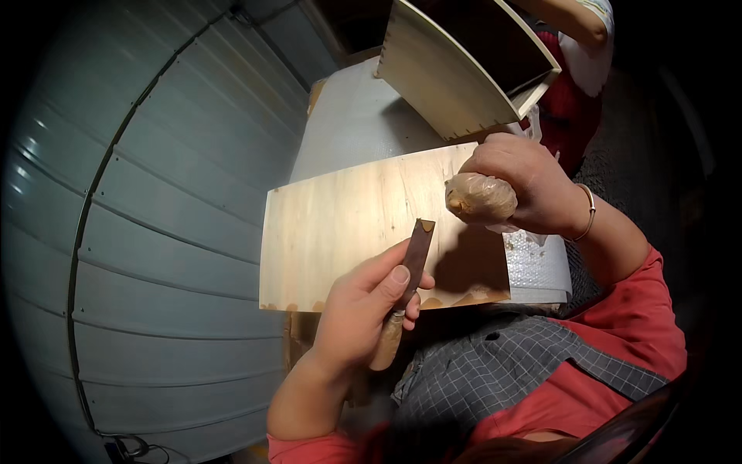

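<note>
My left hand (363,301) is closed around a chisel (414,259), its thumb laid along the dark flat blade. The wooden handle (388,340) points down toward my lap, and a dab of brown paste (427,226) sits on the blade's tip. In my right hand (522,174) is a clear plastic bag of brown paste (483,199), squeezed into a bulge beyond my fist. Both hands are above a pale wooden panel (340,232). Brown patches of paste (456,300) line the panel's near edge. The bag and the chisel tip are apart.
Behind the panel stands an open wooden box (448,73) with jointed corners. Bubble wrap (352,108) covers the work table. Another person's arm (568,19) reaches in at the far right beside the box. A ribbed metal wall (178,232) runs along the left.
</note>
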`<state>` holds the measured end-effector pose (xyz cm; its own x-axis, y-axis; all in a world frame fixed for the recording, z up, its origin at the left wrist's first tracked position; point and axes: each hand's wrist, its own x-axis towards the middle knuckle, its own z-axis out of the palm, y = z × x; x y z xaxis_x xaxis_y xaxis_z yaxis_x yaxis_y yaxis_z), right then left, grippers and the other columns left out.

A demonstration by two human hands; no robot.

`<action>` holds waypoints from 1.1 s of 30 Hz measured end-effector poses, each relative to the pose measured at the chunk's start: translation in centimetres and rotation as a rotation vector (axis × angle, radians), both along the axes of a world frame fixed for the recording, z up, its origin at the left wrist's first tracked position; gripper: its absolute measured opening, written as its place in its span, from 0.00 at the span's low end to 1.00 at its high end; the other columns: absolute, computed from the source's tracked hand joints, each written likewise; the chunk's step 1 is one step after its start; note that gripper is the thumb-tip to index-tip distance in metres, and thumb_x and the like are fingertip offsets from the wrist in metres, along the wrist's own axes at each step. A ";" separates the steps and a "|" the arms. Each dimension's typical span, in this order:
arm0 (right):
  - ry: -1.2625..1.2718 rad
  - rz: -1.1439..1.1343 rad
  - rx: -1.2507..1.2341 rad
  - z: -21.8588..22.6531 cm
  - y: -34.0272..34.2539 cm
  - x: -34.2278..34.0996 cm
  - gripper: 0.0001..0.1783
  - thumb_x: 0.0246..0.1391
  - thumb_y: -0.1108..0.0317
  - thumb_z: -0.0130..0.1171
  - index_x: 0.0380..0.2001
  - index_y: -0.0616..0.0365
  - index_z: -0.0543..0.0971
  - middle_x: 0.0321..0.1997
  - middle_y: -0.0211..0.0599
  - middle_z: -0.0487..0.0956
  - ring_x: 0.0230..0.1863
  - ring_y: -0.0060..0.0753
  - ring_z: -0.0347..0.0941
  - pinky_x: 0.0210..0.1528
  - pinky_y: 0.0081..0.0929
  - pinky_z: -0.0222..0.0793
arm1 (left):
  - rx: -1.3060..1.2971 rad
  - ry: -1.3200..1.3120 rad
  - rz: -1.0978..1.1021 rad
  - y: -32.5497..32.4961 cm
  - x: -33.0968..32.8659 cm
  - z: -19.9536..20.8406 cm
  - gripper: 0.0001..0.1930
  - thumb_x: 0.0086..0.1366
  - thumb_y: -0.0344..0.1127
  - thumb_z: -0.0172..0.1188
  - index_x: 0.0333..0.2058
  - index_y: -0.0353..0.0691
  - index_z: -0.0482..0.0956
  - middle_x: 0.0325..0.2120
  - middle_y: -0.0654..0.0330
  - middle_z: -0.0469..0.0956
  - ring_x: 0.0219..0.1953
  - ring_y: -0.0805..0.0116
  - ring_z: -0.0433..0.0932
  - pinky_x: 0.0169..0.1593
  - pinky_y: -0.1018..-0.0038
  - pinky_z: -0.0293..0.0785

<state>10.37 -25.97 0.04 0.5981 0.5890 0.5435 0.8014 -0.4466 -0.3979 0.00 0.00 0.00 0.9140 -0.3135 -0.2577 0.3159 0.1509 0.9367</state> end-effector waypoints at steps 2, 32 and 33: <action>-0.067 -0.017 -0.015 0.5 0.2 -0.3 0.15 0.42 0.64 0.71 0.35 0.49 0.80 0.34 0.32 0.81 0.37 0.43 0.76 0.40 0.36 0.72 | 0.051 0.041 -0.044 0.1 0.5 0.9 0.24 0.75 0.36 0.51 0.65 0.32 0.65 0.40 0.52 0.80 0.29 0.72 0.74 0.31 0.77 0.75; 0.945 -0.778 -0.207 -26.4 -12.2 -1.7 0.20 0.44 0.61 0.72 0.39 0.59 0.82 0.37 0.47 0.83 0.40 0.47 0.81 0.46 0.39 0.74 | 1.466 -1.212 -0.232 -2.6 11.9 -0.2 0.22 0.60 0.23 0.62 0.51 0.55 0.84 0.32 0.58 0.76 0.32 0.62 0.76 0.35 0.69 0.74; 0.854 -0.807 -0.445 -26.8 -12.0 -2.1 0.19 0.44 0.60 0.71 0.38 0.58 0.81 0.36 0.46 0.83 0.40 0.48 0.80 0.46 0.40 0.74 | 1.408 -1.231 -0.312 -2.7 13.2 -0.4 0.25 0.56 0.25 0.59 0.53 0.53 0.81 0.31 0.58 0.70 0.32 0.58 0.71 0.36 0.65 0.71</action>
<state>8.29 -38.01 -26.79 0.9354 -0.0751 -0.3456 -0.2005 -0.9176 -0.3433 13.19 -2.68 -0.38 0.7235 -0.6533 0.2230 -0.6710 -0.7414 0.0051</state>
